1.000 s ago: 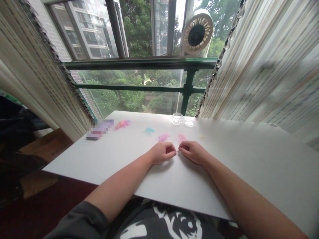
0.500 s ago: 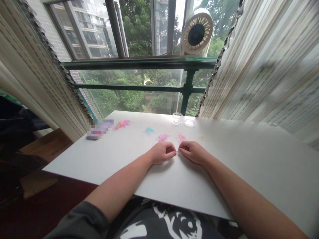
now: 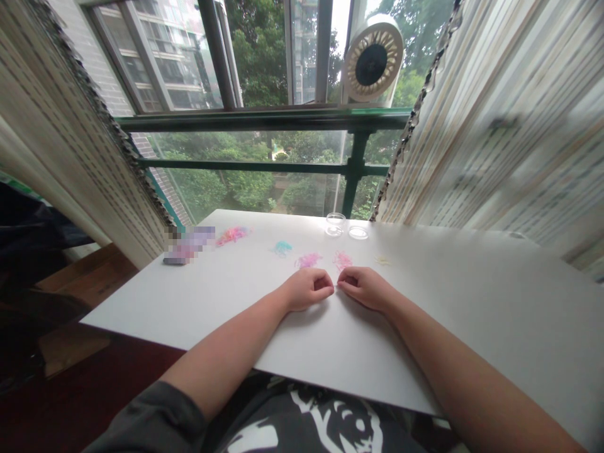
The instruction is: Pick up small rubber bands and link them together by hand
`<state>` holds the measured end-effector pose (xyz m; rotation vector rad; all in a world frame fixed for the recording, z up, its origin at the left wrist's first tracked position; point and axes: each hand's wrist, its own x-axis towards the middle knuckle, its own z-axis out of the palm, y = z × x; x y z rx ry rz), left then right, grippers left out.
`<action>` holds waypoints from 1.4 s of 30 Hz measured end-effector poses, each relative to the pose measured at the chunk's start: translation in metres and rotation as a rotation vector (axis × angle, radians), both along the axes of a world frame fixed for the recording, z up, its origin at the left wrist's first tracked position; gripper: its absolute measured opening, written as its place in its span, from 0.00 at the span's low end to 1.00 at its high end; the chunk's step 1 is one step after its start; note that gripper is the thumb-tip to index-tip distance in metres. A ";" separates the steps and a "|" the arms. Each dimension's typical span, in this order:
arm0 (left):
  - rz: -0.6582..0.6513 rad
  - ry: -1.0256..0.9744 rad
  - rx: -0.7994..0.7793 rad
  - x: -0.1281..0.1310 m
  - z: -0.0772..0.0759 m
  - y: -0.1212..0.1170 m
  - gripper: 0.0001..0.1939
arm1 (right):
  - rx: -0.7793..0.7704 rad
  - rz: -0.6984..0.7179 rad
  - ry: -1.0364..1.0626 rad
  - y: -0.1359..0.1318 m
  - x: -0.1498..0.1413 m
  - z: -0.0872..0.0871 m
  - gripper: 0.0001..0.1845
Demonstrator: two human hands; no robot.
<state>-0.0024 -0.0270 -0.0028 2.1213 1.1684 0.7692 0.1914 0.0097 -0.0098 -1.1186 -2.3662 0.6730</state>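
Observation:
Over the middle of the white table [image 3: 198, 302], my left hand [image 3: 309, 289] is closed in a pinch, its fingertips pointing right. Facing it across a narrow gap, my right hand [image 3: 365, 288] is pinched too. Whatever sits between the fingertips is too small to name. Just beyond my left hand lies a purple pile [image 3: 309, 259] of thin pieces that look like tiny rubber bands. A pink pile [image 3: 342, 260] of the same sort is just past my right hand. Farther off are a turquoise pile [image 3: 283, 248] and a few pale yellow pieces [image 3: 382, 260].
At the table's far edge stand a clear round container [image 3: 335, 225] and a clear round lid [image 3: 358, 233]. A mixed-colour pile [image 3: 233, 235] lies at the back left, beside a blurred purplish packet [image 3: 189, 245]. A white fan [image 3: 374, 61] is by the window, between curtains [image 3: 500, 113].
Both hands stay pinched in nearly the same place. The right curtain has shifted a little; the piles and containers look the same.

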 end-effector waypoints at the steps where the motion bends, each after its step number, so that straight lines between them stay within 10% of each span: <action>1: 0.001 -0.001 -0.003 0.000 0.000 0.000 0.08 | -0.001 0.002 0.001 0.000 0.000 0.000 0.07; 10: 0.019 -0.025 0.023 0.000 0.001 0.000 0.08 | -0.017 -0.001 0.026 0.000 0.001 0.001 0.08; 18: 0.308 -0.274 0.206 -0.006 0.002 0.010 0.11 | 0.040 -0.091 0.110 0.004 0.002 0.001 0.09; 42: 0.293 0.080 0.135 -0.024 -0.004 0.020 0.11 | 0.069 0.001 -0.056 0.004 0.001 -0.003 0.09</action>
